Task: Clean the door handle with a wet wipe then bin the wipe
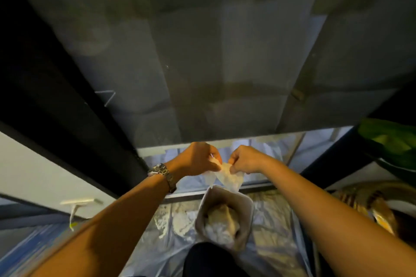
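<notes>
Wipe (pixel 227 176): thin, white and crumpled. It is stretched between both hands and hangs over the far rim of the bin (pixel 250 203). Contact with the rim cannot be told.
Left hand (pixel 198 159): fingers curled, pinching the wipe's upper left edge.
Right hand (pixel 244 161): fingers curled, pinching the upper right edge, just beside the left hand.
Bin: stands open on the floor, below the hands and slightly nearer. Pale crumpled waste lies inside.
Step (judged): binning the wipe. No door handle can be made out.
Method: draw both hands nearer so the wipe hangs over the middle of the mouth rather than the far rim. Lower it inside before letting go.
Release: a damp sheet will likely cling to the fingers, so free one pinch first, then shake it off the other.
Risk: the wipe drapes on the rim or drops onto the floor sheet (pixel 157 243).
</notes>
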Available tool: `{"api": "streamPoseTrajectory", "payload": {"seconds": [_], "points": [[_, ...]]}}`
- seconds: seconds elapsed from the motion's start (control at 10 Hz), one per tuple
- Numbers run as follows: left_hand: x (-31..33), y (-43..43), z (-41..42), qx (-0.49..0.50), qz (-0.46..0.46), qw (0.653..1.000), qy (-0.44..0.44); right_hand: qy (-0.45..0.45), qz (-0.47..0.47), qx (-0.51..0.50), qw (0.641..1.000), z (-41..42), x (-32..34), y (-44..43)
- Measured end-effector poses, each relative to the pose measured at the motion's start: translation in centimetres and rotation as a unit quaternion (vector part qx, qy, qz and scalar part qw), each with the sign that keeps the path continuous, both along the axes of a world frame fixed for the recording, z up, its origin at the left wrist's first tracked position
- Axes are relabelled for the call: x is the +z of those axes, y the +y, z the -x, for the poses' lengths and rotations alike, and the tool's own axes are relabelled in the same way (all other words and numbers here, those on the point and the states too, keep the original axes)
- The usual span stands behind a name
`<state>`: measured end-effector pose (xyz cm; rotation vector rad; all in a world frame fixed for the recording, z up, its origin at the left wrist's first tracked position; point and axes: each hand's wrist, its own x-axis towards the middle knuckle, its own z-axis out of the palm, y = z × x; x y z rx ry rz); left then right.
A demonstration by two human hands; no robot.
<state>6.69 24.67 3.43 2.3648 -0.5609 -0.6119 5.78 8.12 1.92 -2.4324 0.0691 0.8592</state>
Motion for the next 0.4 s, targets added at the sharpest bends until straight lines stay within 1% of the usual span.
{"api": "streamPoseTrajectory", "payload": {"seconds": [0.1,0.2,0.4], "points": [[-2.3,-1.0,0.7,-0.018,-0.055,0.998,0.005,0.006,0.015,0.012,1.000,0.9,-2.4,0.1],[-4.4,-1.2,1.4,-0.045,-0.072,0.996,0.038,0.029,0.056,0.032,0.998,1.9,-4.6,0.3],[-6.5,-1.0,2.9,-0.051,-0.108,0.987,0.104,0.052,0.066,0.018,0.996,2.6,-6.5,0.6]]}}
